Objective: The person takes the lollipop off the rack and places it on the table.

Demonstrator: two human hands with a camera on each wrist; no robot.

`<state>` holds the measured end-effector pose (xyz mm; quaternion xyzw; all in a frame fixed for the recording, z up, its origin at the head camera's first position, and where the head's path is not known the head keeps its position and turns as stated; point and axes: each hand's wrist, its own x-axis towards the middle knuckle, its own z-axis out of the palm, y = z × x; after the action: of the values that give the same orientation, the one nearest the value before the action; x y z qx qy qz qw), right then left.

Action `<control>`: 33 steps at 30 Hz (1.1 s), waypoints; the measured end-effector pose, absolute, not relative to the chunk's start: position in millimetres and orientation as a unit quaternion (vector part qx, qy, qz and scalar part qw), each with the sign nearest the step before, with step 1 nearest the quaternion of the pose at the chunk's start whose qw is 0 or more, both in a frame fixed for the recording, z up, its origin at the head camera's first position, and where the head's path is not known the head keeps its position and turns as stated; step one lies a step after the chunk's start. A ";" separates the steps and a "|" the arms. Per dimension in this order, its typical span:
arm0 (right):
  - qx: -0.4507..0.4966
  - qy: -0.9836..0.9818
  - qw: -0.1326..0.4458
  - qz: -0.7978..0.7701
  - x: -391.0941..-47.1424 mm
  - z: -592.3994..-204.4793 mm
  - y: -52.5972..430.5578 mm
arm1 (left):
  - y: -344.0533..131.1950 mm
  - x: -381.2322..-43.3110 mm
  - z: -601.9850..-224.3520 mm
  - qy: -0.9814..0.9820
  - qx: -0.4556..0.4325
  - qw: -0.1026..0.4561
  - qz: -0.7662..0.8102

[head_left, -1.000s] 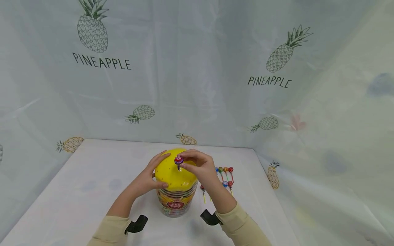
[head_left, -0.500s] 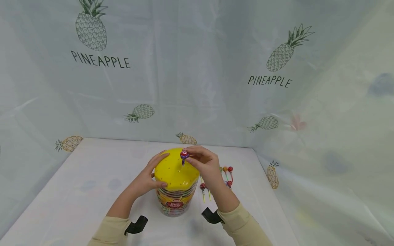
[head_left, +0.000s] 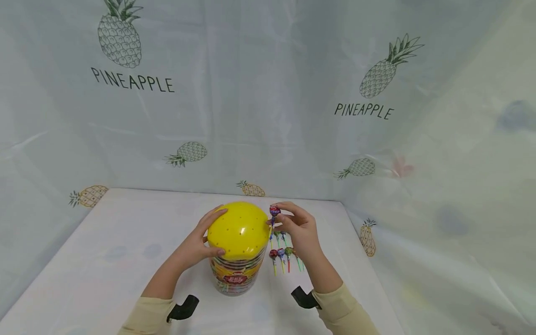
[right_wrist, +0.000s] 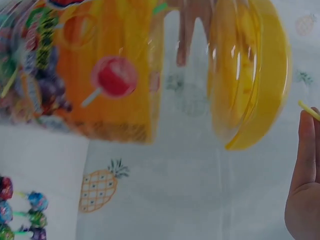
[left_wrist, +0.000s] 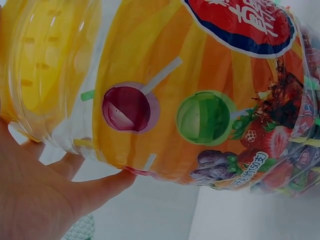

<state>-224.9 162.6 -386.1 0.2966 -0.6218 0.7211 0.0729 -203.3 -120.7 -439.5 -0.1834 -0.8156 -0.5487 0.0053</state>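
Observation:
A clear plastic candy jar (head_left: 234, 278) with a yellow lid (head_left: 239, 230) and a fruit-printed orange label (left_wrist: 165, 95) stands upright. My left hand (head_left: 205, 239) grips the jar's top from the left, fingers over the lid and thumb at its near side. Just right of the lid, my right hand (head_left: 302, 229) pinches a lollipop (head_left: 274, 211) in a red and purple wrapper. Its yellow stick (head_left: 270, 231) points down in the head view; the right wrist view shows only the stick's end (right_wrist: 307, 109) beside the fingers, the candy being out of frame.
Rows of wrapped lollipops (head_left: 288, 251) lie on the white table (head_left: 138, 260) to the jar's right, partly covered by my right hand and forearm. A pineapple-print curtain (head_left: 268, 116) closes off the back, and similar sheeting (head_left: 452, 223) hangs on the right.
My right hand has moved from above the lid to its right side, carrying the lollipop, whose stick now shows clearly. The left hand keeps its grip on the jar.

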 end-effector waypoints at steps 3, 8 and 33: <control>0.284 -0.627 0.082 0.720 -227.6 -392.3 174.1 | -120.6 -203.4 -439.3 -0.817 -0.186 0.004 -0.546; 0.253 -0.653 0.090 0.708 -230.1 -400.6 188.9 | -121.9 -202.2 -439.0 -0.813 -0.184 -0.001 -0.552; 0.001 -0.683 0.048 0.729 -259.7 -476.8 263.8 | -121.2 -203.7 -440.0 -0.812 -0.188 0.006 -0.553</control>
<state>-259.7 263.8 -476.8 0.0005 -0.6830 0.7288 0.0476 -203.7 -121.2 -440.0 -0.1881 -0.8119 -0.5526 0.0056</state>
